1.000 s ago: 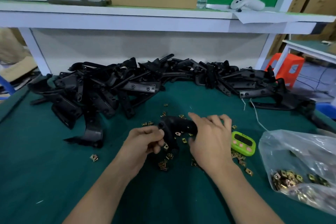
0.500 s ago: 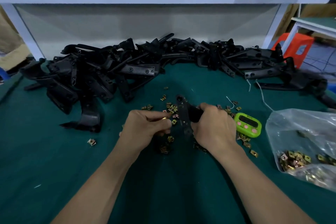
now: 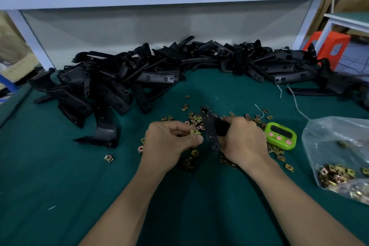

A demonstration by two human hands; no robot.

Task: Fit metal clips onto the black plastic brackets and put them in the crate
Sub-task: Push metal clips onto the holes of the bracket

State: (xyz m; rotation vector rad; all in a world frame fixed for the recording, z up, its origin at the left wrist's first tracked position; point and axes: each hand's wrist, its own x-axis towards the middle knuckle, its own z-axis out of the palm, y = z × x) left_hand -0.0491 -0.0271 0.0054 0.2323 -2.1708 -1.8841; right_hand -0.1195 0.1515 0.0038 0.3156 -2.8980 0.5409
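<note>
The right hand [image 3: 242, 140] grips a black bracket [image 3: 210, 129] at the centre of the frame, fingers curled round it. Just to its left, the left hand [image 3: 169, 142] pinches a metal clip [image 3: 195, 132] between thumb and fingertips, beside the bracket. Loose clips [image 3: 194, 117] lie scattered on the green table [image 3: 60, 175]; a pile of brackets [image 3: 119, 78] spans the upper middle.

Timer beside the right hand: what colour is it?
The timer is bright green with pink buttons and a dark screen; head view.
</note>
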